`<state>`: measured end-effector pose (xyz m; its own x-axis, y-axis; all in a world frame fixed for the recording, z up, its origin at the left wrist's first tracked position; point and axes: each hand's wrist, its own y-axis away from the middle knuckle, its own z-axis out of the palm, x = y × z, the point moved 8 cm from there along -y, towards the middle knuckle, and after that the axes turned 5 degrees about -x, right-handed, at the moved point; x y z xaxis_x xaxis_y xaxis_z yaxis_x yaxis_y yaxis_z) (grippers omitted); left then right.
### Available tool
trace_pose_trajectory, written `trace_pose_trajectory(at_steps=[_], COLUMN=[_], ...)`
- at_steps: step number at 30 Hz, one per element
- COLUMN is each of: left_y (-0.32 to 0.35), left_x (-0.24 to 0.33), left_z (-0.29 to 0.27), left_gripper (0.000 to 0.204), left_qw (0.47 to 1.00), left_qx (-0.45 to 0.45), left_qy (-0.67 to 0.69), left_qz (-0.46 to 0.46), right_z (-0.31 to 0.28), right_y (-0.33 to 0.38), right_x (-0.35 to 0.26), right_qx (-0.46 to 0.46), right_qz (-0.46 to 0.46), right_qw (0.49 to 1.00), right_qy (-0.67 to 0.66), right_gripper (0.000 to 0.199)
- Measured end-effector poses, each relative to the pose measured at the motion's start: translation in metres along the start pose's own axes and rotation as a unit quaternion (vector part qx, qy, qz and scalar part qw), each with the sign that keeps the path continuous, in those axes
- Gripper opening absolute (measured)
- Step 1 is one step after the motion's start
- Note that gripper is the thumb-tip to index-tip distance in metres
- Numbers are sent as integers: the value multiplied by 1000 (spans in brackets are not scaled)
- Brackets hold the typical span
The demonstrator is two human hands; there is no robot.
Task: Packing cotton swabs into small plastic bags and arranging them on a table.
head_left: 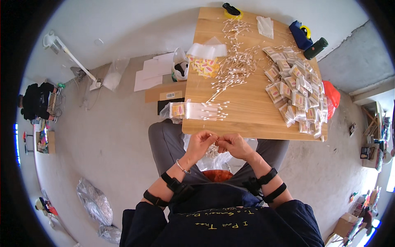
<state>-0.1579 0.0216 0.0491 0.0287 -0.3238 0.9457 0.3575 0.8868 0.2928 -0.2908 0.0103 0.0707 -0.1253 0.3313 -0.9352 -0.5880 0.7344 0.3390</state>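
Observation:
Just off the table's near edge, above my lap, my left hand (200,146) and my right hand (235,146) meet with fingertips pinched. What they hold is too small and covered to make out. Below them, a clear plastic bag (224,159) with cotton swabs (212,152) inside lies between my legs. On the table, a clear packet with a yellow card (178,110) rests at the near left corner, beside a few loose swabs (218,111). Farther back spreads a heap of loose cotton swabs (236,66).
Filled small packets (298,92) are piled on the table's (259,119) right side. Yellow cards (203,67) and clear empty bags (207,50) lie at its left edge. A blue tape dispenser (300,36), dark cylinder (316,48) and yellow tape roll (233,13) stand at the back.

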Motion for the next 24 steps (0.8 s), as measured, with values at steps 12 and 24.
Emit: trace_pose_trajectory(at_steps=[12, 24], left_y=[-12, -56], left_x=[12, 32], left_z=[-44, -39], left_gripper=[45, 62], left_qw=[922, 907], left_qx=[290, 260], left_qy=[-175, -225], left_qz=[185, 244], right_z=[-13, -40], right_y=[-40, -74], right_x=[-26, -21], right_qx=[233, 278], right_qz=[-187, -133], right_qw=[793, 832], right_qy=[532, 461], right_gripper=[17, 58])
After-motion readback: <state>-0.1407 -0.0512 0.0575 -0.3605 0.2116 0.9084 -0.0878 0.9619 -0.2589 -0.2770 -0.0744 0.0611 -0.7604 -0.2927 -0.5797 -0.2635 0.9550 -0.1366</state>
